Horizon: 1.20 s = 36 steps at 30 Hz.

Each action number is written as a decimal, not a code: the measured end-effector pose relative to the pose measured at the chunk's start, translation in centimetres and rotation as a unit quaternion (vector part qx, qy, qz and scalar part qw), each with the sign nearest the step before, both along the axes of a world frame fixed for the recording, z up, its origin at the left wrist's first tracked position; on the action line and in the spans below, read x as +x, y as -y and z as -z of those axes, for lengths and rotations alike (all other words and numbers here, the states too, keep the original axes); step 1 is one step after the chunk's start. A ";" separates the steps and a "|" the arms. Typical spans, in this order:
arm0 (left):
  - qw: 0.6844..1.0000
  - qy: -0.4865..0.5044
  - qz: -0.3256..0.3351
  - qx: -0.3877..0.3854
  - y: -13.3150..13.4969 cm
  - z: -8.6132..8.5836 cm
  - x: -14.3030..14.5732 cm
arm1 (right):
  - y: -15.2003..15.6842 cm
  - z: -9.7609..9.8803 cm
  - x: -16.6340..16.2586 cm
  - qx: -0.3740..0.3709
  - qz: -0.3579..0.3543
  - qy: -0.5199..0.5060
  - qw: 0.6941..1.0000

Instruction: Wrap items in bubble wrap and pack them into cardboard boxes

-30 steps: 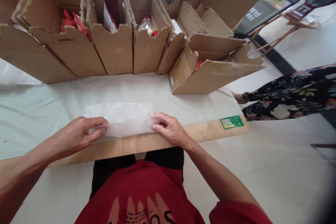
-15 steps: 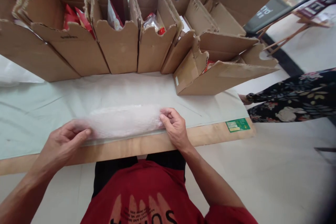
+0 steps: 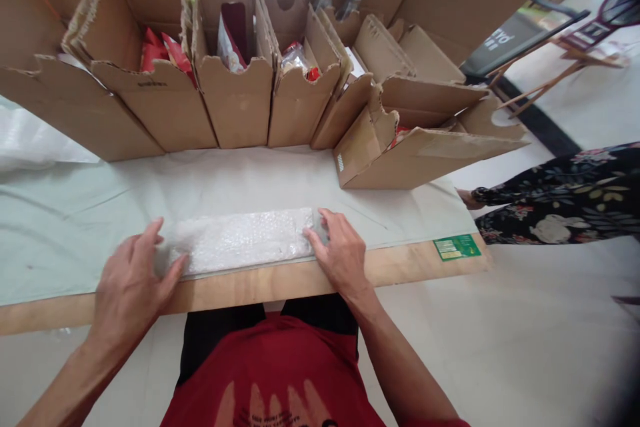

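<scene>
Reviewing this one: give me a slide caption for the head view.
Left hand and right hand frame a flat bubble-wrap piece on pale cloth, before open cardboard boxes.

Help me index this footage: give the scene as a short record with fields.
Item: flat rectangular strip of translucent bubble wrap
Surface: pale green cloth
Left grip: bare hand, open, thumb at the strip's left end
Right grip: bare hand, thumb at its right end; hold unclear
Behind: brown cardboard bins
Front edge: pale wooden board, green rectangular label
</scene>
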State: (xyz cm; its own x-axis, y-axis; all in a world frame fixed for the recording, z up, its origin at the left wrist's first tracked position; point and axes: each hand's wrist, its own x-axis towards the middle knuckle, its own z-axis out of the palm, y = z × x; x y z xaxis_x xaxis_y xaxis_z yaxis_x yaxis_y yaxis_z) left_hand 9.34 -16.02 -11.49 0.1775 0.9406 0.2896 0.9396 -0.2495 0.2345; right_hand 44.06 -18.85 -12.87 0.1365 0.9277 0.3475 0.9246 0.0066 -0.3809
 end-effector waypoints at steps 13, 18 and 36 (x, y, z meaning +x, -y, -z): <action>0.980 -0.017 0.196 0.006 -1.0 1.4 3.2 | 2.6 0.3 -0.5 -0.053 -0.155 -0.025 0.986; 0.992 0.049 0.109 0.027 -0.5 0.1 1.9 | 1.5 -1.7 3.4 0.008 -0.118 -0.049 0.992; 0.978 0.055 -0.079 -0.186 -2.2 -2.2 2.0 | 0.4 -3.1 -0.7 -0.148 -0.114 -0.195 0.963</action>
